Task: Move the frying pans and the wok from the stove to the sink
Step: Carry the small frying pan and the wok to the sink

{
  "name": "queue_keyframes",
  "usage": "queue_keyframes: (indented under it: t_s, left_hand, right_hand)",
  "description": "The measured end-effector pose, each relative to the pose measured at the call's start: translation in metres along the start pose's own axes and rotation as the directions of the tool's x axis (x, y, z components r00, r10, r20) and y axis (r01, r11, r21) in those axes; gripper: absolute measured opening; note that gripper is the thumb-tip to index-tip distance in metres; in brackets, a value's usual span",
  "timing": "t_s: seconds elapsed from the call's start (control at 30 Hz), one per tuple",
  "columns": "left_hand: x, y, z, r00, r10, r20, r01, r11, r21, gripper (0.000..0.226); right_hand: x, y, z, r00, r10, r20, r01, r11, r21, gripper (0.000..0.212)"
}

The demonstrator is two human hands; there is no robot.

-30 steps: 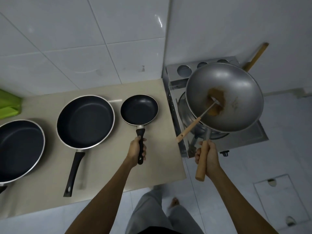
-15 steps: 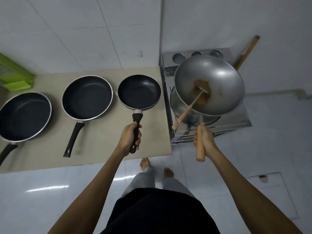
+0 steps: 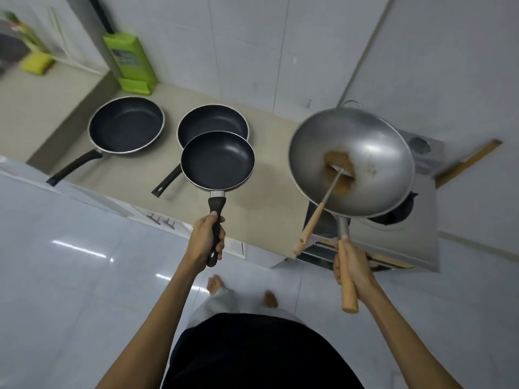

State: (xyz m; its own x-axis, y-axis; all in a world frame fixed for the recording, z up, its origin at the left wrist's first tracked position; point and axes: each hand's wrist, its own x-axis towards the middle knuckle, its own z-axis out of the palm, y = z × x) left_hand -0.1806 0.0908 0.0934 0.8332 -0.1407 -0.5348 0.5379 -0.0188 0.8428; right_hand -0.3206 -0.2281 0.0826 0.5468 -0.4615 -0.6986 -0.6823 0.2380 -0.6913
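Left hand closed around the black handle of a small round black non-stick frying pan, which is held in the air, level, above the front edge of the beige countertop. Right hand wrapped around the pale wooden handle of a large round grey metal wok — the bowl is tilted toward the camera and raised above the stainless-steel stove, to the right of the countertop. Inside the wok, a brown residue sits at the bottom, and a metal spatula with a wooden handle rests in it, its handle sticking out over the near rim.

Behind the small pan, on the countertop, a medium black frying pan with a silver rim is partly hidden by it; further left on the countertop lies a large black frying pan with a silver rim, its handle pointing toward the near left edge. At the back left corner of the countertop stands a green plastic box against the white tiled wall. Beyond it to the left, a yellow sponge — blurred. Below the countertop, a glossy white tiled floor.
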Motion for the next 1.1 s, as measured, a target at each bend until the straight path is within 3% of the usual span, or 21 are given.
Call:
queue_keyframes:
  t_s: [0.2,0.43,0.8,1.1]
  left_hand:
    - [-0.023,0.000,-0.086,0.981,0.008,-0.194,-0.023,0.997,-0.075,0.033]
    - [-0.041,0.009,-0.229,0.942,0.000,-0.335,-0.052,0.988,-0.147,0.036]
    - [-0.067,0.028,-0.452,0.914,-0.033,-0.404,-0.043,0.983,-0.177,0.037]
    - [-0.021,0.038,-0.594,0.861,-0.082,-0.502,-0.040,0.973,-0.228,0.038]
  right_hand:
    - [-0.026,-0.029,0.063,0.989,-0.064,0.131,0.083,0.987,-0.139,0.041]
    - [-0.047,-0.047,0.193,0.971,-0.093,0.222,0.133,0.975,-0.176,0.035]
    - [-0.097,-0.047,0.430,0.936,-0.094,0.340,0.175,0.961,-0.216,0.036]
    - [-0.094,-0.085,0.602,0.913,-0.062,0.403,0.209,0.920,-0.331,0.044]
